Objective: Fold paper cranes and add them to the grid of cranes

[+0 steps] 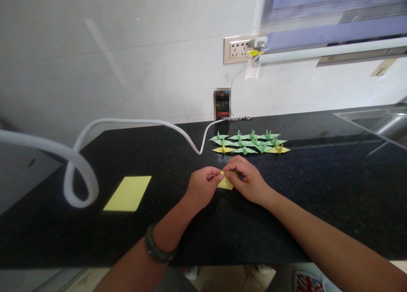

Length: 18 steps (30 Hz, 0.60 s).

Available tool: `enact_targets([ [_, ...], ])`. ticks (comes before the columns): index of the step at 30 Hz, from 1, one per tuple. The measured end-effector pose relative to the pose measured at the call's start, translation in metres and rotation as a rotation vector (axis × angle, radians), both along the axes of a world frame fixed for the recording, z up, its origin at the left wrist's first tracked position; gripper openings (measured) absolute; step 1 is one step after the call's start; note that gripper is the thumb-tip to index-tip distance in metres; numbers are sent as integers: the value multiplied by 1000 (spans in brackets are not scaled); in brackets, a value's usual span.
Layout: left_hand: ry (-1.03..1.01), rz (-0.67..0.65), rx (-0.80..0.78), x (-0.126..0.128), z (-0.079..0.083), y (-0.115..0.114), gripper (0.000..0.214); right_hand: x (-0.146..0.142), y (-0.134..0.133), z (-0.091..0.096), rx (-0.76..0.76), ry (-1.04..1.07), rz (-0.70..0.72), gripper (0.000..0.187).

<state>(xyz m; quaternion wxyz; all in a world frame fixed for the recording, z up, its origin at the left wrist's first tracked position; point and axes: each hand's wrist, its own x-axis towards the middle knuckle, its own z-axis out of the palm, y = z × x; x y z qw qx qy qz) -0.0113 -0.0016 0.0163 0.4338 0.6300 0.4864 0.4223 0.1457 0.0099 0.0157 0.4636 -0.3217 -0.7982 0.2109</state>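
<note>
Between my two hands is a small piece of folded yellow paper [226,184], held just above or on the dark countertop. My left hand [204,186] pinches its upper left edge between thumb and fingers. From the other side, my right hand [247,178] grips the top edge, its fingers curled over part of the sheet. Just beyond my hands stand several green paper cranes [244,149] in rows, with a yellow paper crane [223,148] at the front left and another yellow crane [279,149] at the front right.
Flat yellow paper [127,193] lies on the black countertop [178,237] to the left. A white cable [133,121] loops across the left side. A phone-like device with a blurred screen [222,104] leans against the wall below a socket [237,50]. A sink [378,122] is at right.
</note>
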Motion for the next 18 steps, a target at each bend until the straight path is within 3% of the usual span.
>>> enact_targets([
  [18,-24,-7,-30,0,-2,1,16,2,0,1,15,-47,19,17],
])
